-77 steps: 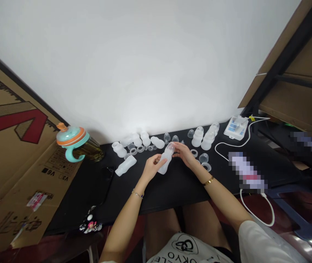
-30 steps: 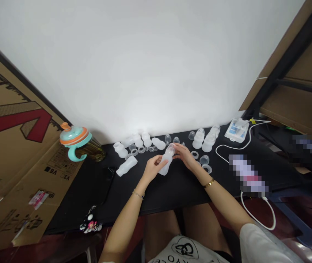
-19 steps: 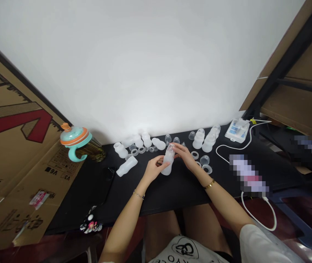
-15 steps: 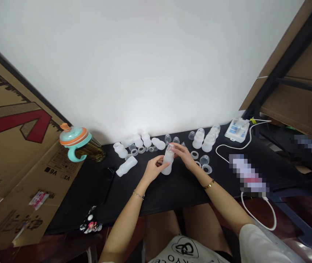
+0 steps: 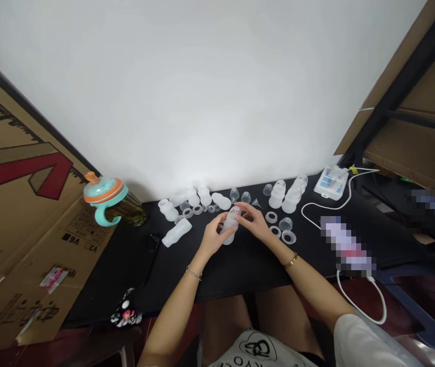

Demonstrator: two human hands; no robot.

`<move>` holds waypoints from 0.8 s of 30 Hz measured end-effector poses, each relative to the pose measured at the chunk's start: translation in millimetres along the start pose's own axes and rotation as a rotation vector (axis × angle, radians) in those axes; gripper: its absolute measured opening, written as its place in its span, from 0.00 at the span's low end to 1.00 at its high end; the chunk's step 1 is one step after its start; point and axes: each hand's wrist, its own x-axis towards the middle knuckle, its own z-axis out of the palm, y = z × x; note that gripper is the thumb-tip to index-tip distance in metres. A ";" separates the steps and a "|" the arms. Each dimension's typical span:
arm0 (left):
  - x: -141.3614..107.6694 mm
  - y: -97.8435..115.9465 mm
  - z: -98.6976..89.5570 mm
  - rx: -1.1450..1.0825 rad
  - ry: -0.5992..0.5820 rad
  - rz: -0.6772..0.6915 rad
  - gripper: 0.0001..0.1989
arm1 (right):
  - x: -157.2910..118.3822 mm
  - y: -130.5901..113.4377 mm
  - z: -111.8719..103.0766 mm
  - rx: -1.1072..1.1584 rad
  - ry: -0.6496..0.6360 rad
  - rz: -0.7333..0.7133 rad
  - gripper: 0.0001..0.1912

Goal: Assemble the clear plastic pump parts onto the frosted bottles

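A frosted white bottle (image 5: 229,224) with a clear cap is held just above the black table, tilted slightly to the right. My left hand (image 5: 214,233) is closed round its body from the left. At the capped top, my right hand (image 5: 254,220) has its fingers pressed against the cap. Behind them lie clear domed caps (image 5: 245,197) and a small clear funnel-shaped piece (image 5: 256,203). Loose rings (image 5: 288,237) rest to the right of my right hand. A white bottle (image 5: 177,233) lies on its side left of my left hand.
Several white bottles (image 5: 277,193) stand along the wall. At the left are a teal-lidded jug (image 5: 105,196) and a large cardboard box (image 5: 19,214). A clear case (image 5: 331,182), a white cable and a blurred-out item (image 5: 347,244) are on the right.
The held bottle has shifted slightly left and its cap end sits lower. My right hand has moved a little left and down with it, uncovering the funnel-shaped piece.
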 end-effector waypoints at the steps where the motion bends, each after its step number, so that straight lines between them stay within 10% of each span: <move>1: -0.7 1.4 -1.0 -0.005 0.017 0.017 0.27 | -1.4 -0.1 1.4 -0.035 -0.008 -0.026 0.21; 24: -4.6 -3.2 -1.0 -0.264 -0.054 0.181 0.31 | -13.1 -10.0 4.7 -0.396 -0.112 -0.532 0.17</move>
